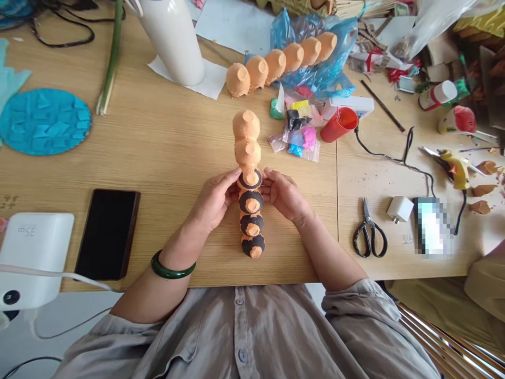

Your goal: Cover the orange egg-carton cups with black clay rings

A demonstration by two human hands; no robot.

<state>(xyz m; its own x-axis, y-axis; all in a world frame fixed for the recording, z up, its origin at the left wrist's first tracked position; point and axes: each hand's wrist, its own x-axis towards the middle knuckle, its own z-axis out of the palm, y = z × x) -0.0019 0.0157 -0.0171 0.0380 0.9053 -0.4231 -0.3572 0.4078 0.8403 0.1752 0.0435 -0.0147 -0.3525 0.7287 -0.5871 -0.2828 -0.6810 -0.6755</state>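
A row of orange, clay-like domed cups (248, 129), like a strip of egg carton, lies lengthwise in front of me. Black material rings several of the cups nearer my body; the two farthest ones are plain orange. My left hand (216, 197) is closed against the strip's left side, thumb at the cup with a partial black ring. Opposite it, my right hand (284, 193) holds the right side at the same cup, fingers bent against the edge. Some fingertips are hidden by the strip. A second plain orange strip (276, 64) lies farther back, partly on a blue plastic bag (343, 79).
Clay packets (298, 131) and a red cup (339, 125) stand behind right. Scissors (370, 229), a white charger (400, 209) and a yellow glue gun (455, 168) lie right. Left are a phone (108, 234), a power bank (37, 252) and a blue oval (45, 121). A white vase (173, 42) stands behind.
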